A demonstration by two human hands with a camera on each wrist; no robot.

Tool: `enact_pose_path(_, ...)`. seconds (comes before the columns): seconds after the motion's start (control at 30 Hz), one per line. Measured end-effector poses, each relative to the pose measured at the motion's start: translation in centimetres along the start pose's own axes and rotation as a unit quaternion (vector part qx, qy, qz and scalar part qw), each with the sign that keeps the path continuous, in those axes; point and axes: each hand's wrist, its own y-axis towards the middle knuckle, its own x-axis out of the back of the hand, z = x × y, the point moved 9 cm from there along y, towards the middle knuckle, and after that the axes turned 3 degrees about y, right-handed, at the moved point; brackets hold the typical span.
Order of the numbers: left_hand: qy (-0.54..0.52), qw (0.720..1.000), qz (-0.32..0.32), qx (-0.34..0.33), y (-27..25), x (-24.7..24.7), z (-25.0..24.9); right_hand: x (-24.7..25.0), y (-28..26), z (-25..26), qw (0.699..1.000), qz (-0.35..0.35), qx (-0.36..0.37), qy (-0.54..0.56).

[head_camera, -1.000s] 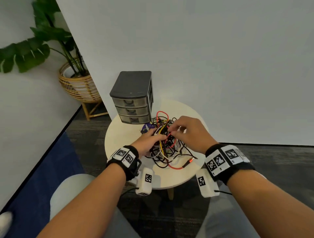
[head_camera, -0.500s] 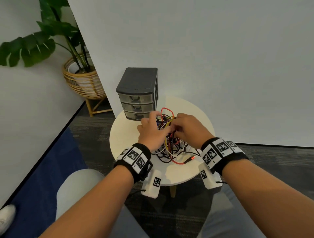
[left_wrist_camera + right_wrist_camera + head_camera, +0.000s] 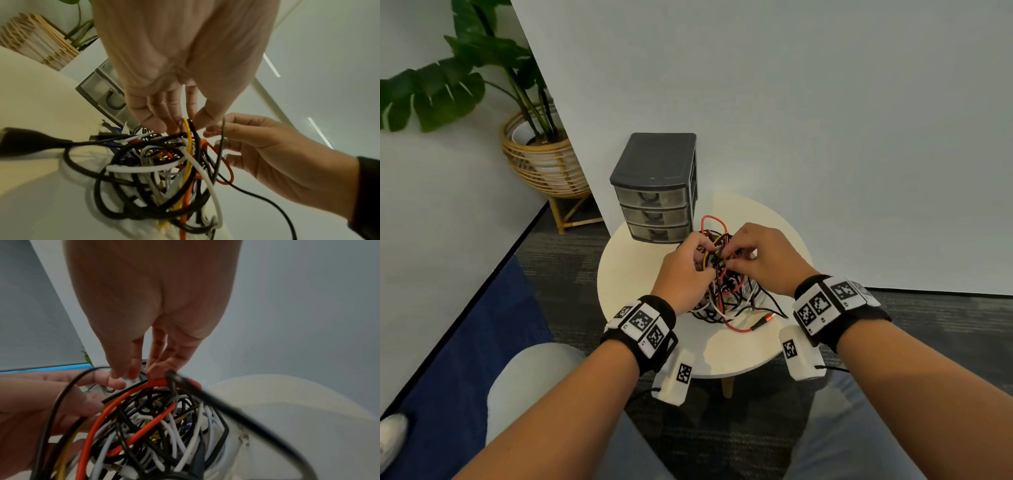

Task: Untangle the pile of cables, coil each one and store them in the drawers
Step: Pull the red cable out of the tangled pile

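Note:
A tangled pile of cables [image 3: 726, 291], black, white, red and yellow, sits on a round cream table [image 3: 739, 356] in front of a dark three-drawer unit [image 3: 657, 192] with all drawers closed. My left hand [image 3: 703, 253] is at the top of the pile and pinches a yellow cable [image 3: 188, 146] and a black strand between thumb and fingers [image 3: 156, 125]. My right hand [image 3: 732, 255] faces it from the right and pinches a thin dark cable [image 3: 222, 138]. Its fingertips [image 3: 133, 371] also touch a red cable [image 3: 144, 387]. The pile's top is drawn up between the two hands.
A red cable end with its plug [image 3: 767, 318] trails toward the table's front edge. A white wall [image 3: 791, 102] stands right behind the table. A potted plant in a wicker stand [image 3: 541, 150] is at the far left. My knees are under the near edge.
Both hands have moved away from me toward the drawer unit and now pinch strands at the top of the tangle, drawing it up into a taller bunch.

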Motion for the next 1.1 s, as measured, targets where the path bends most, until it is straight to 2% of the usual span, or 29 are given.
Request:
enact_pose_path(0.07, -0.006, 1.000, 0.015, 0.021, 0.1, -0.2, -0.2, -0.9, 0.0, 0.1, 0.999, 0.039, 0.004, -0.023)
enact_pose_path(0.17, -0.031, 0.995, 0.082, 0.055, 0.3, -1.0, -0.9, -1.5, 0.1, 0.1, 0.997, 0.049, 0.003, -0.054)
enact_pose_path(0.27, 0.040, 0.990, 0.134, 0.024, 0.3, -1.5, -1.3, -1.4, 0.1, 0.6, 0.998, 0.034, -0.002, -0.057)
enact_pose_path(0.33, 0.084, 0.988, 0.129, 0.012, 0.3, -1.3, -1.2, -0.2, 0.0, 0.7, 0.998, -0.032, -0.015, -0.047)
enact_pose_path(0.37, 0.096, 0.988, 0.124, 0.008, 0.4, -1.2, -1.0, 0.9, -0.1, 0.4, 0.995, -0.087, -0.034, -0.032)
enact_pose_path(0.43, 0.109, 0.988, 0.112, -0.005, 0.2, -1.1, -0.9, 3.5, -0.7, -0.6, 0.973, -0.212, -0.090, 0.001)
enact_pose_path(0.5, 0.117, 0.989, 0.090, -0.020, 0.1, -0.8, -1.1, 5.2, -1.5, -1.6, 0.947, -0.286, -0.145, 0.031)
enact_pose_path(0.53, 0.121, 0.990, 0.075, -0.024, 0.2, -0.6, -1.3, 5.4, -1.5, -1.9, 0.943, -0.290, -0.157, 0.049)
enact_pose_path(0.6, 0.120, 0.991, 0.046, -0.023, 0.3, -0.1, -1.6, 5.1, -1.0, -1.0, 0.960, -0.242, -0.127, 0.055)
enact_pose_path(0.67, 0.112, 0.993, 0.022, -0.033, 0.5, 0.6, -2.6, 3.9, -0.2, 0.9, 0.986, -0.153, -0.062, 0.000)
enact_pose_path(0.7, 0.106, 0.993, 0.013, -0.049, 0.4, 1.0, -3.3, 3.7, 0.0, 1.4, 0.990, -0.133, -0.041, -0.029)
enact_pose_path(0.73, 0.097, 0.993, 0.008, -0.068, 0.3, 1.4, -4.2, 4.1, 0.1, 1.4, 0.988, -0.145, -0.040, -0.042)
enact_pose_path(0.83, 0.041, 0.994, 0.030, -0.095, -0.1, 1.9, -5.8, 7.0, -0.8, -0.9, 0.960, -0.253, -0.115, 0.039)
enact_pose_path(0.9, -0.022, 0.994, 0.072, -0.075, -0.1, 1.8, -5.9, 7.7, -1.5, -2.0, 0.941, -0.279, -0.155, 0.112)
enact_pose_path(1.0, -0.102, 0.990, 0.087, -0.050, 0.1, 1.8, -5.8, 8.4, -2.0, -2.0, 0.923, -0.302, -0.162, 0.176)
enact_pose_path(1.1, -0.086, 0.994, 0.067, -0.020, 0.8, 1.8, -4.8, 9.9, -2.5, -1.7, 0.895, -0.340, -0.137, 0.254)
